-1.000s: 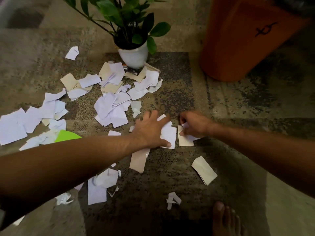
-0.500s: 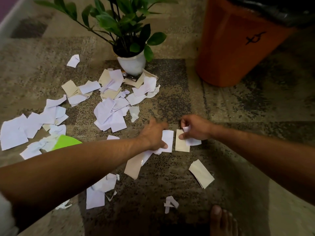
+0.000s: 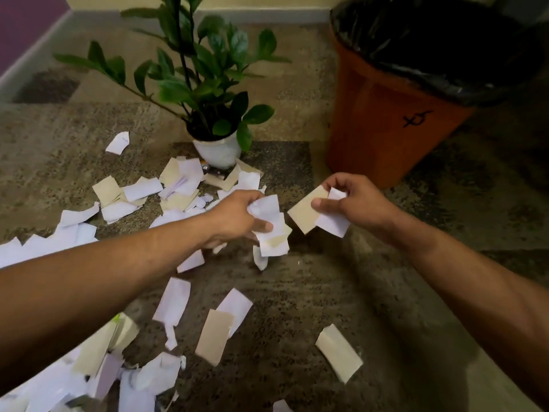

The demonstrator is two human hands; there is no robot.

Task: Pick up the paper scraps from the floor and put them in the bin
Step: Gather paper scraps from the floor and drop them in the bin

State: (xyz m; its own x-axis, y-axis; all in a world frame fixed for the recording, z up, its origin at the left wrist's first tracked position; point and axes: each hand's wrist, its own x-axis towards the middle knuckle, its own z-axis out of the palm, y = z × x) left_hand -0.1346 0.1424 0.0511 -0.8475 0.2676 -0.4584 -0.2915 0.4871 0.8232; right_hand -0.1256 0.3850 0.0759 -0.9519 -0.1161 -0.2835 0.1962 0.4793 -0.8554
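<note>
Left of the bin [image 3: 386,120], your left hand [image 3: 234,215] and right hand [image 3: 356,203] each pinch paper scraps [image 3: 271,230]; most scraps litter the floor [image 3: 312,292], none visibly binned.

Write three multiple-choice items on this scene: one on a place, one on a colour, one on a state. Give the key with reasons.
1. Where does the potted green plant in the white pot stand relative to the orange plastic bin?
A. To its left
B. Inside it
C. To its right

2. What colour is the liner bag in the bin?
A. White
B. Black
C. Blue

3. What is the right hand doing?
A. Resting flat on the carpet
B. Hanging open and idle
C. Holding a beige paper scrap and a white one

Key: 1 A, the plant sits left of the bin on the carpet. 2 B, a black bag is folded over the rim. 3 C, its fingers pinch two scraps in the air; the left hand grips a bunch of white scraps too.
</note>
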